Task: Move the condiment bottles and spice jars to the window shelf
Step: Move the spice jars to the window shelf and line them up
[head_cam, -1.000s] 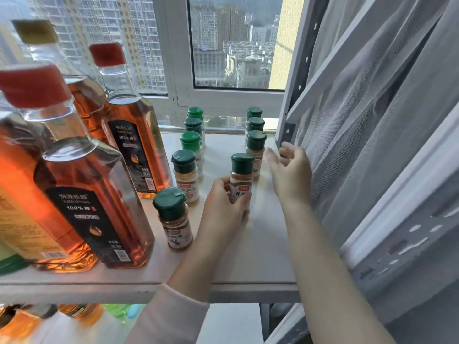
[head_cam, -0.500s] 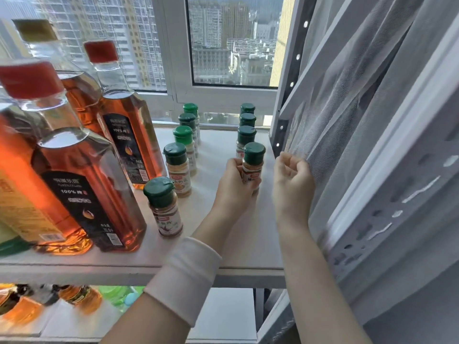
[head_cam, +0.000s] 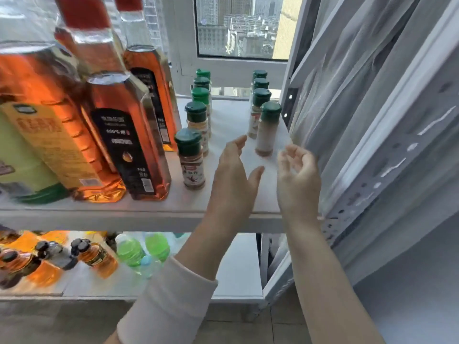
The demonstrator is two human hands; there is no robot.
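Left hand (head_cam: 234,177) spread, right hand (head_cam: 298,177) loosely curled, both empty; spice jar (head_cam: 266,131) at 12 o'clock (keeps its row tidy).

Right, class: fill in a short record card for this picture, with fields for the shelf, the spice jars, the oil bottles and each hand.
shelf: white, at the window
spice jars: green caps, upright, two rows
left row: five jars
right row: four jars
oil bottles: amber, standing left of the jars
left hand: open, holds nothing, over the shelf between the rows
right hand: fingers loosely curled, holds nothing, beside the curtain
lower shelf: more bottles, blurred
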